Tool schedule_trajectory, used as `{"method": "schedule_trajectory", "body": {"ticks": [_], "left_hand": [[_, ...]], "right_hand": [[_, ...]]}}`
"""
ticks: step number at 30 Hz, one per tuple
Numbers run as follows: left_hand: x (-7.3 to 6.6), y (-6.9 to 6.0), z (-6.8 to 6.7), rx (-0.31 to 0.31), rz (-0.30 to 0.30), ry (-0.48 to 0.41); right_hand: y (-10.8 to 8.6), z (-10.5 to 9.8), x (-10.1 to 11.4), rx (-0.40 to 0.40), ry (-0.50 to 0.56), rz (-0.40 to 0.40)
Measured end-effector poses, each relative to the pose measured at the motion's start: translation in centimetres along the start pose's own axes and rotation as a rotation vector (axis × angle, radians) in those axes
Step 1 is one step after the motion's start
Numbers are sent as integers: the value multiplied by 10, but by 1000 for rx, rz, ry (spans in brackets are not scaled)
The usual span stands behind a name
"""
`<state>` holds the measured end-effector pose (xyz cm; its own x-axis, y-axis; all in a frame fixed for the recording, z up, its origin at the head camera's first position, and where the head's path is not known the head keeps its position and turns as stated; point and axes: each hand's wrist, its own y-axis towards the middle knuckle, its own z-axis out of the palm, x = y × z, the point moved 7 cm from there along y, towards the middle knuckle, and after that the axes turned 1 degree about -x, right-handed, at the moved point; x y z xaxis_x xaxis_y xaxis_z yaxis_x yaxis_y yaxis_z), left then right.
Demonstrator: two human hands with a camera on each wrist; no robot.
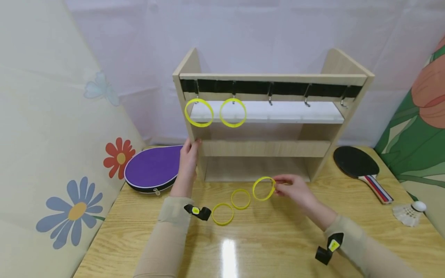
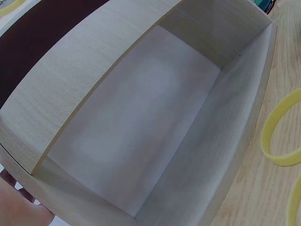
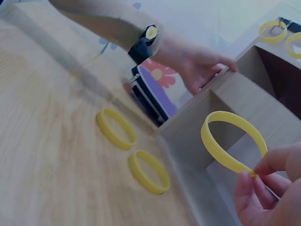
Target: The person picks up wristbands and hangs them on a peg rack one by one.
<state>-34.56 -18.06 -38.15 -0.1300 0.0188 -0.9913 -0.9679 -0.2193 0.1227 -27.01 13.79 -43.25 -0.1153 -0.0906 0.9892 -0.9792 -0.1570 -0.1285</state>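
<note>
My right hand (image 1: 295, 190) pinches a yellow ring (image 1: 263, 189) by its edge, above the table before the shelf. Thumb and fingertips meet on the ring's rim in the right wrist view. My left hand (image 1: 189, 158) grips the left side panel of the wooden shelf (image 1: 265, 149), its fingers partly hidden behind the panel. Two more yellow rings lie on the table, a nearer ring (image 1: 223, 214) and a farther ring (image 1: 241, 199). Another ring (image 1: 199, 112) hangs on the leftmost hook, and a ring (image 1: 233, 112) hangs on the hook beside it.
Along the shelf's black strip (image 1: 288, 88) run several metal hooks. A purple paddle case (image 1: 151, 168) lies left of the shelf. To the right lie a black table tennis paddle (image 1: 356, 162) and a shuttlecock (image 1: 409, 213) near the table's edge.
</note>
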Motion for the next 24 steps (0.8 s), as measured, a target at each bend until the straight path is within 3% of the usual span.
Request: {"method": "schedule_trajectory", "body": {"ticks": [14, 24], "left_hand": [[-1, 0, 0, -1, 8, 4], [-1, 0, -1, -3, 4, 11]], "right_hand": [[3, 0, 46, -9, 15, -76], [-1, -5, 70, -24, 54, -87]]}}
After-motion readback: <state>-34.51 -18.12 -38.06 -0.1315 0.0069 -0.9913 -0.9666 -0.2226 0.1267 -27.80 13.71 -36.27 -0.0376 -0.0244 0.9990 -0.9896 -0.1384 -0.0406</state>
